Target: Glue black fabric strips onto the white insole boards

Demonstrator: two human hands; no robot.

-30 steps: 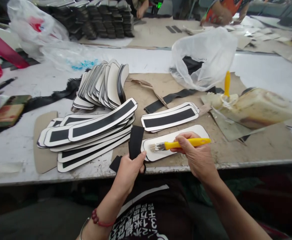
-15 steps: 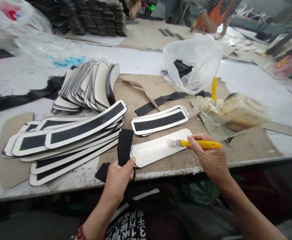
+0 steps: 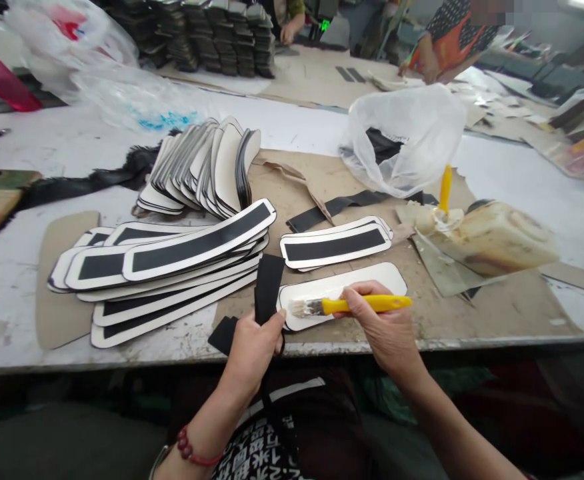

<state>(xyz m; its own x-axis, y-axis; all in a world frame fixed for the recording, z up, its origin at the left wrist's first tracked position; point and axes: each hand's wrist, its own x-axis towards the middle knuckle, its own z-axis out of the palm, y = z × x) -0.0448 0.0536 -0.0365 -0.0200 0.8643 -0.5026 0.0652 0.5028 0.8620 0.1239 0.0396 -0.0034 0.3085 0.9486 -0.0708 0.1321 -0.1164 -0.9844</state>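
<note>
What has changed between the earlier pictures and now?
The right hand swept its yellow brush rightward along the white panel, then back to the panel's left end. Nothing was taken up or let go. The left hand still holds the black strips by that end, and the pile of black-striped panels lies as it was.

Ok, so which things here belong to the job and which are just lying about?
Belong, it seems:
yellow brush in the right hand
black strips in the left hand
white piece under the brush
striped pieces

Probably lying about:
fringed black cloth
blue-marked plastic bag
</note>
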